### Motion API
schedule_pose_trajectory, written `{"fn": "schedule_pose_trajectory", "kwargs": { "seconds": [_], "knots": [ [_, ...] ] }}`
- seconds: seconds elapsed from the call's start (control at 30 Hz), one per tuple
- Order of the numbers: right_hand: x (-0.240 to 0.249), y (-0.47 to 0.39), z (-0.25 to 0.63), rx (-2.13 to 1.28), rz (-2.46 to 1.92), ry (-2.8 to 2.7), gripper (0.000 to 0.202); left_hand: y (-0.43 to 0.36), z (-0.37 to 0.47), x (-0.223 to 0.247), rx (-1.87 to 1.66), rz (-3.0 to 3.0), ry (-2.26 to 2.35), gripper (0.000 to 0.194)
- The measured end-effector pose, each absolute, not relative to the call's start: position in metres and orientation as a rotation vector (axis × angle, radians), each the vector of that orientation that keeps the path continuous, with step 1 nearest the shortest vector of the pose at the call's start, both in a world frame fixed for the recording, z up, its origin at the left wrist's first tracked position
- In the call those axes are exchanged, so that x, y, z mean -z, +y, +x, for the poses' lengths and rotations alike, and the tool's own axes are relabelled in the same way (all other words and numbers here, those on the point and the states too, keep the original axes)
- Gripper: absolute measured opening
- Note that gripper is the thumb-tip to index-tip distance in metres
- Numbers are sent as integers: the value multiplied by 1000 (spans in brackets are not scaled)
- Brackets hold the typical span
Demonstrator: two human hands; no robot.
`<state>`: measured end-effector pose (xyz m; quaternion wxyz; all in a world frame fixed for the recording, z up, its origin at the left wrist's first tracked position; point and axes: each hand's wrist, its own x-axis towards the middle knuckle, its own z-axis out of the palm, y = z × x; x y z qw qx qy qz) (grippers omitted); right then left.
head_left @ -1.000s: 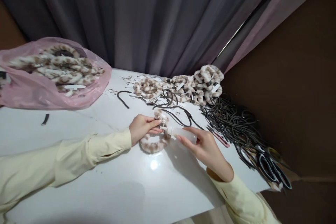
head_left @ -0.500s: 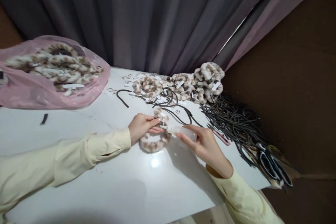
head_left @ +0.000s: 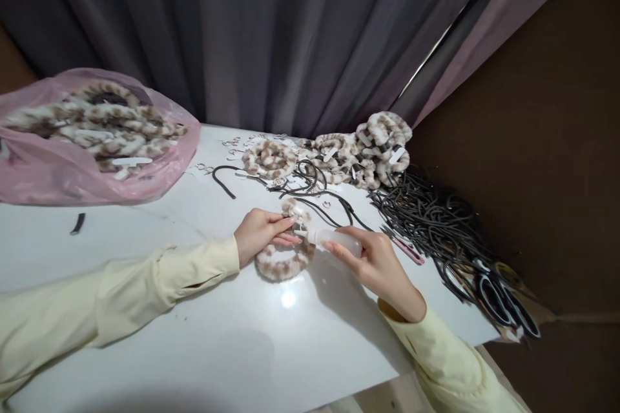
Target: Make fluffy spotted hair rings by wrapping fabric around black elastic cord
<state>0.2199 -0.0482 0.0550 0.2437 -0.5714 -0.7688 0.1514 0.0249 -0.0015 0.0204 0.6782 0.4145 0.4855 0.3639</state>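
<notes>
On the white table lies a white and brown furry loop point(head_left: 281, 267), with a smaller furry part above it. My left hand point(head_left: 260, 232) pinches the furry piece near its middle, thumb and fingers closed on it. From the right, my right hand point(head_left: 375, 258) grips a translucent white squeeze bottle point(head_left: 339, 242), tilted almost flat. The bottle's white nozzle points left and reaches the furry piece beside my left fingertips. Whether anything comes out of the nozzle is too small to tell.
A pink plastic bag point(head_left: 181, 164) full of furry strips stands at the left. Furry pieces point(head_left: 339, 151) are heaped at the back. Black cords point(head_left: 426, 213), a pink-handled tool point(head_left: 409, 250) and scissors point(head_left: 494, 300) lie at the right. A short black piece point(head_left: 78, 224) sits at the left.
The view has shifted slightly. Both hands keep their holds on the furry piece and the bottle, with the nozzle now slightly further left and higher.
</notes>
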Motion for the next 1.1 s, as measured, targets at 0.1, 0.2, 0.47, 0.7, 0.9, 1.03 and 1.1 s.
{"fn": "schedule_pose_trajectory", "kwargs": {
  "seconds": [0.1, 0.2, 0.47, 0.7, 0.9, 1.03, 1.1],
  "knots": [
    [-54, -47, 220, -414, -1566, -2103, 36, -2, 25, -21, -815, 939, 1098, 13],
    [-54, -46, 221, -400, -1567, -2104, 37, -2, 25, -22, -810, 945, 1106, 13],
    [-54, -45, 220, -437, -1580, -2072, 38, -2, 24, -20, -793, 986, 1098, 14],
    [-60, -45, 219, -493, -1579, -1986, 35, -1, 23, -19, -792, 1005, 1066, 15],
    [-63, -46, 218, -503, -1576, -1954, 35, -3, 24, -24, -780, 992, 1106, 14],
    [-59, -45, 219, -488, -1560, -1981, 33, -4, 25, -27, -772, 1007, 1127, 15],
    [-57, -45, 219, -492, -1557, -1994, 33, -4, 25, -27, -771, 1010, 1130, 16]
  ]
}}
